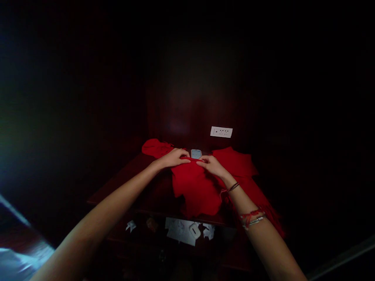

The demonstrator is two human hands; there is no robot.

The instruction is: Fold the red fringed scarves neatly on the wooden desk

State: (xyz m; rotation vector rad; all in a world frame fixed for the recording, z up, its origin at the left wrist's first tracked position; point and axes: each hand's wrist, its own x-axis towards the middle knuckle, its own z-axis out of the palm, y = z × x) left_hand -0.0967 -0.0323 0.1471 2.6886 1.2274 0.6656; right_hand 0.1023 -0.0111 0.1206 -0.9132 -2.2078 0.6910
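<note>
A red cloth (199,189) hangs from my two hands over the dark desk, its lower part reaching the front edge. My left hand (176,157) pinches the upper edge at the left, thumb below and fingers above. At the right of that same edge, my right hand (211,164) grips the fabric between thumb and fingers. Just behind the held edge a phone (196,153) with a lit screen shows between the hands. What kind of garment or cloth it is, I cannot make out.
More red fabric lies on the desk, a bunched piece (156,147) back left and a spread piece (236,162) at right. A white socket panel (221,132) is on the back wall. Below the desktop are paper (179,232), crumpled scraps (131,225) and a white case (194,231).
</note>
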